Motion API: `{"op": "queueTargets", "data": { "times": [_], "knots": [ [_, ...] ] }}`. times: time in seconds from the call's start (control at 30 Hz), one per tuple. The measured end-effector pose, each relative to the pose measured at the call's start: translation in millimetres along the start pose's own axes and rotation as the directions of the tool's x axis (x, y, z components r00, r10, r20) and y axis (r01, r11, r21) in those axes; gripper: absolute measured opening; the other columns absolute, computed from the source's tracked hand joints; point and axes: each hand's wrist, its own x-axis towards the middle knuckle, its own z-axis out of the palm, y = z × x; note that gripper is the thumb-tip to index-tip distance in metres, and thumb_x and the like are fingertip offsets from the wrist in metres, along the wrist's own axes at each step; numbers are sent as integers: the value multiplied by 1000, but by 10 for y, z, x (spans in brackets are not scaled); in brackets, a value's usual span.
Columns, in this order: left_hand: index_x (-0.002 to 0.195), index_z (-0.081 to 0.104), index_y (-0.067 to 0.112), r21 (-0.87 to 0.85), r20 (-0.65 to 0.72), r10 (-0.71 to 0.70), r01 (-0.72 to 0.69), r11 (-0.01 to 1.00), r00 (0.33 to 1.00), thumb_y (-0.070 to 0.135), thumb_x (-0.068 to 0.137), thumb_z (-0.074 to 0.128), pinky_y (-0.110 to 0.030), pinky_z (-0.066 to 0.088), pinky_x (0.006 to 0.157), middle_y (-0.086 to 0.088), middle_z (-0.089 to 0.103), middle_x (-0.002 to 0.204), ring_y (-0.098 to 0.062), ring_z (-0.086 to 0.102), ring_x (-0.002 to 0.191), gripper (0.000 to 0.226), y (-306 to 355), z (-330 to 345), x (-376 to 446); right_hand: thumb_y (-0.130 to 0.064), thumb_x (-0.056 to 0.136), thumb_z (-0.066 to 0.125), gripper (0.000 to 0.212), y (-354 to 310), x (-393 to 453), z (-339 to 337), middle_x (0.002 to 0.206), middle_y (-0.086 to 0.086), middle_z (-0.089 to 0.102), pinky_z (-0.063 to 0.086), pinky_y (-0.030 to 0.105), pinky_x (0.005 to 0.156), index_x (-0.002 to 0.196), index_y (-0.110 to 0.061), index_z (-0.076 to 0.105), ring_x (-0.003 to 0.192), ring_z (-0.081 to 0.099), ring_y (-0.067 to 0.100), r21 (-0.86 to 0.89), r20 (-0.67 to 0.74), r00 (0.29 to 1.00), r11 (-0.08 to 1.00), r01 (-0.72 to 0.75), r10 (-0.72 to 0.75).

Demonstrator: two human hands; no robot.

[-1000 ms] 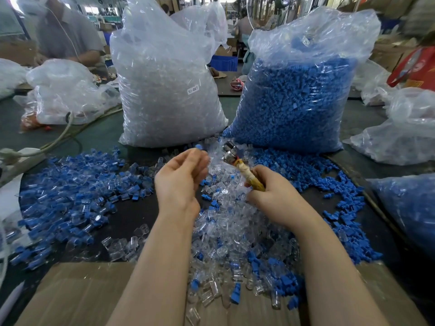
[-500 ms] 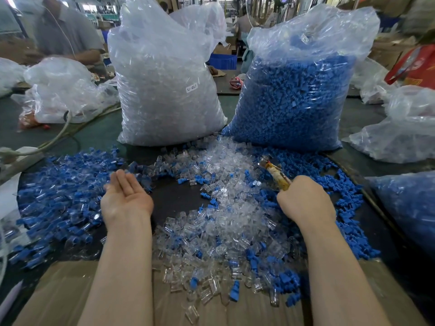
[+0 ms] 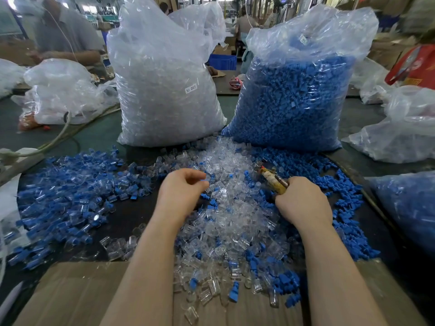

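A heap of clear plastic caps (image 3: 226,208) lies mid-table, mixed with small blue plugs. My left hand (image 3: 181,194) hovers over its left side with fingers curled, fingertips pinched on a small bluish piece. My right hand (image 3: 303,203) rests on the heap's right side and grips a small tool (image 3: 273,177) with a yellowed handle, its metal tip pointing up and left. To the left spreads a pile of blue-and-clear pieces (image 3: 66,196). Loose blue plugs (image 3: 348,208) lie to the right.
Two tall bags stand behind the heap, one of clear caps (image 3: 164,90), one of blue plugs (image 3: 294,102). Another blue-filled bag (image 3: 407,208) sits at the right edge. Cardboard (image 3: 70,295) covers the near edge. A cable (image 3: 66,130) and white bags lie left; a person (image 3: 63,31) works beyond.
My left hand swung out open over the left pile, then came back to the clear heap and curled its fingers. My right hand, still holding the tool, moved right and lowered onto the heap.
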Motion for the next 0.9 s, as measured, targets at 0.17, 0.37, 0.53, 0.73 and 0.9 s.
{"op": "queueTargets", "data": {
  "times": [0.17,0.37,0.53,0.73,0.9],
  "knots": [
    [122,64,33,390,85,105,-130,911,991,24,92,64,-27,45,81,1,56,115,-11,58,92,31,-55,119,39,-27,85,65,12,4,36,12,77,4,58,31,27,49,88,-18,57,64,52,22,62,-38,999,998,-13,15],
    [117,67,31,387,168,153,-208,898,974,31,90,69,-21,39,77,8,54,104,0,52,80,28,-40,180,41,-38,85,71,18,29,74,21,81,2,65,42,32,61,93,-22,66,76,59,26,288,-93,996,957,29,-2],
    [83,70,34,325,143,99,-141,935,985,29,85,76,-12,40,61,15,69,86,4,58,75,8,-35,168,48,-30,87,71,7,-17,83,62,71,-3,62,39,29,56,89,-24,70,62,53,18,558,-89,993,822,110,-73],
    [79,63,27,238,69,140,-153,959,988,33,87,72,-18,41,58,11,65,77,-2,59,72,13,-40,179,18,-27,88,71,13,-76,43,73,63,-5,56,35,27,51,76,-26,65,54,46,13,638,-87,987,754,159,-135],
    [88,68,18,-255,33,69,-58,965,997,23,85,76,-31,56,74,2,74,77,-14,71,77,9,67,148,2,-24,86,74,15,-124,-13,38,64,-6,59,42,21,51,75,-22,64,57,49,9,732,-109,980,653,192,-166]
  ]
}}
